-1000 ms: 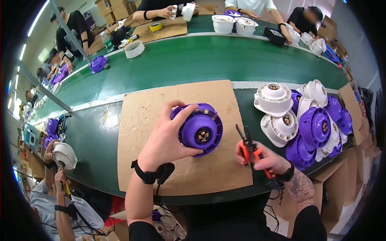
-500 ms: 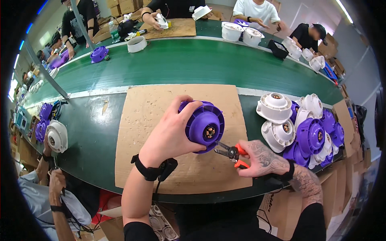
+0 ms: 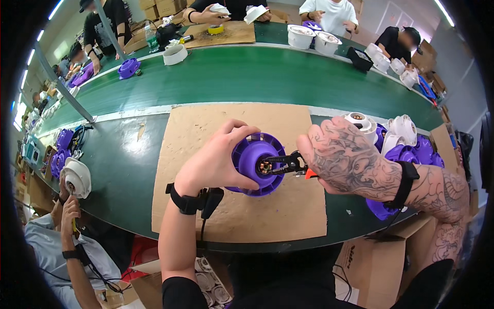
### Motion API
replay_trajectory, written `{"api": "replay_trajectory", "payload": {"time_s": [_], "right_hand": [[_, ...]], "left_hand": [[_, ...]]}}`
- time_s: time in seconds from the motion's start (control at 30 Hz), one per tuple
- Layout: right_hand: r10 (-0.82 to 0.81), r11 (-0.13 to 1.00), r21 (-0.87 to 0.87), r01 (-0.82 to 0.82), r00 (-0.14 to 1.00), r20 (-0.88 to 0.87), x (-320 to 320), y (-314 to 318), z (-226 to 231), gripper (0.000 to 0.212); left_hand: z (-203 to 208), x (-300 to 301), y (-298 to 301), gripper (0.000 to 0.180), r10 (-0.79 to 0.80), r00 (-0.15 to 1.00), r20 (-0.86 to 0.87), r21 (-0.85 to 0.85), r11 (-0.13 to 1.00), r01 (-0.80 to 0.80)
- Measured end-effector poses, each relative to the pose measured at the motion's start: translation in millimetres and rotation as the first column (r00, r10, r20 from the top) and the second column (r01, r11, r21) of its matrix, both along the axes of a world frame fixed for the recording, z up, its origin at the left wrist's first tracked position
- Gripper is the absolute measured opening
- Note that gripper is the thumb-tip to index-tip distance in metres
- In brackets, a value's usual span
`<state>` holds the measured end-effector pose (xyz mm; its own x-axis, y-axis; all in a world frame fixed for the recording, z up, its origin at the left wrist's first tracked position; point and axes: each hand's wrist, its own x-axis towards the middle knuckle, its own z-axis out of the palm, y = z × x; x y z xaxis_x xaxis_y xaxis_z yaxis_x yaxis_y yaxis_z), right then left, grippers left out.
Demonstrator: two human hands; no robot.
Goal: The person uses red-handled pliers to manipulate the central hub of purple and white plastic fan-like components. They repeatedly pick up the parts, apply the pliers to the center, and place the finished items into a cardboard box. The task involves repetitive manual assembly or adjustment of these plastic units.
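Observation:
A round purple plastic housing (image 3: 248,160) with a ribbed rim is held over the cardboard sheet (image 3: 257,221) by my left hand (image 3: 208,159). My thumb and fingers wrap round its left side. In its central hole several copper-coloured pieces (image 3: 265,167) show. My right hand (image 3: 342,159) is closed round the orange handles of black-jawed pliers (image 3: 292,164). The tips of the pliers reach into the hole at the copper-coloured pieces; whether they grip one I cannot tell.
Purple and white housings (image 3: 404,131) are heaped on the right, partly behind my right arm. At the left a co-worker's hands hold a white housing (image 3: 77,177). Beyond the cardboard runs a green conveyor belt (image 3: 216,80), with co-workers on its far side.
My right hand has risen and turned, bringing the pliers from below the housing's right edge into its central hole. The housing has tilted, its hole facing more upward.

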<state>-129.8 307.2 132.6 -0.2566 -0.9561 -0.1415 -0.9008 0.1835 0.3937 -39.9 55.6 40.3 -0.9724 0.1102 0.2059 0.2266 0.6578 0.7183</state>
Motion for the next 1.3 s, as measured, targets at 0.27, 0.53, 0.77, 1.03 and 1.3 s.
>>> {"api": "replay_trajectory", "payload": {"time_s": [0.27,0.53,0.77,1.03,1.3], "right_hand": [[0.177,0.983,0.07,-0.169,0.974,-0.144,7.2,-16.1,4.6,0.029],[0.135,0.983,0.164,-0.083,0.933,-0.332,27.6,-31.9,8.0,0.035],[0.187,0.977,0.179,-0.119,0.88,-0.436,27.4,-32.2,-2.3,0.027],[0.236,0.968,0.203,-0.148,0.812,-0.534,25.0,-31.1,-6.7,0.022],[0.171,0.976,0.204,-0.071,0.832,-0.527,24.5,-26.0,-13.8,0.023]], "left_hand": [[1.9,2.5,-2.3,0.101,-0.019,0.999,0.036,-0.029,0.999,0.021],[0.7,3.1,-2.9,0.101,-0.021,0.999,0.044,-0.022,1.0,0.022],[0.6,4.4,0.3,0.093,-0.032,0.999,-0.029,-0.048,0.998,0.031],[5.9,5.5,3.4,0.1,-0.024,0.999,0.037,-0.038,0.999,0.025],[1.5,2.1,11.6,0.112,0.0,1.0,-0.015,0.02,1.0,0.001]]}}
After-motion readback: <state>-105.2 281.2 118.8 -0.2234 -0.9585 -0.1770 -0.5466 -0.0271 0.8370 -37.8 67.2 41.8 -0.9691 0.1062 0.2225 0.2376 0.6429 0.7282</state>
